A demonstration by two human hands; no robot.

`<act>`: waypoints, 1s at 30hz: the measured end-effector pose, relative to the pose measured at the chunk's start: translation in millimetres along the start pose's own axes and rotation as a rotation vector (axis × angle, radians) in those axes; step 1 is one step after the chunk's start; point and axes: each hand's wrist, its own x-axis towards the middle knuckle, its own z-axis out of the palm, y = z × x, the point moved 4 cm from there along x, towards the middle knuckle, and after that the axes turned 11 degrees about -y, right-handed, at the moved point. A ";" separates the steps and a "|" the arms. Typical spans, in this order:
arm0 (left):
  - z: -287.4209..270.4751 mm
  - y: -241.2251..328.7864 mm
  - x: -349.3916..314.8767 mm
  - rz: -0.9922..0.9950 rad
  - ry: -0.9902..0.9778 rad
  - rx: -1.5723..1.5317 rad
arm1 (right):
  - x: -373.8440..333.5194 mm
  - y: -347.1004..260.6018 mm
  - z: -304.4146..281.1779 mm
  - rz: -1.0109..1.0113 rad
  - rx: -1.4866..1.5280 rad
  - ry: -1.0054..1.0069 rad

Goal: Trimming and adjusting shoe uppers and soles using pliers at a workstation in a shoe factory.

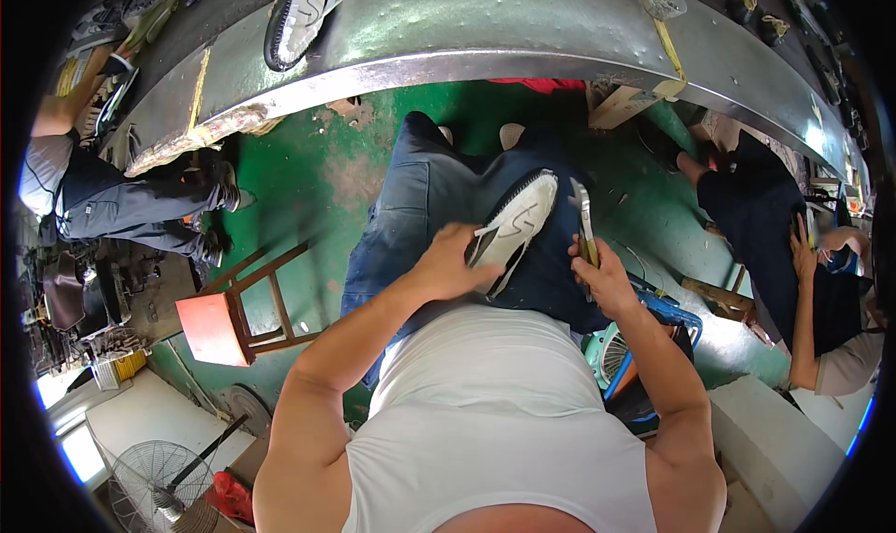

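A shoe [519, 217] lies across my thighs, its whitish underside turned up, with a dark stitched-looking edge and a squiggly dark line on it. My left hand [455, 264] is closed around the near end of it, thumb lying across. To the right of the shoe, my right hand [605, 275] grips a pair of pliers [585, 217] by the yellowish handles. The metal jaws point away from me, apart from the shoe. A similar shoe [303, 20], also underside up, rests on the metal-topped bench [448, 43] ahead.
A clear cup [664, 1] stands on the bench. At left are a reddish stool [217, 330] and a person [103, 192]; another person [761, 216] sits at right. Close by my right side is a small green fan [609, 354]. A large fan [161, 486] stands behind left.
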 end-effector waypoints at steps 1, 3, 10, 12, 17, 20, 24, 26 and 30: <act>-4.7 7.4 4.7 -0.002 -0.008 -0.002 | -5.3 -3.0 4.7 -0.022 -0.048 -0.066; -16.8 9.9 14.8 -0.104 0.036 -0.129 | -13.4 -19.4 14.1 -0.004 -0.284 -0.119; -12.5 7.1 15.4 0.156 0.302 -0.009 | -9.5 -39.2 40.9 0.295 -0.356 -0.452; -13.3 6.4 17.5 0.134 0.281 0.010 | -4.9 -36.6 40.5 0.405 -0.172 -0.495; -16.0 7.7 16.3 0.071 0.284 0.014 | -5.2 -53.4 46.2 0.486 0.057 -0.503; -14.1 11.0 14.8 0.213 0.355 0.072 | 6.9 -42.6 53.5 0.360 -0.144 -0.498; -17.7 3.5 16.3 0.118 0.260 -0.034 | 18.5 -44.5 57.8 -0.131 -1.044 -0.316; -12.3 -2.6 17.6 0.097 0.237 -0.042 | 14.1 -56.0 57.4 0.126 -0.621 -0.370; -16.5 5.7 17.9 0.230 0.273 -0.017 | 19.0 -60.4 67.0 0.267 -0.626 -0.355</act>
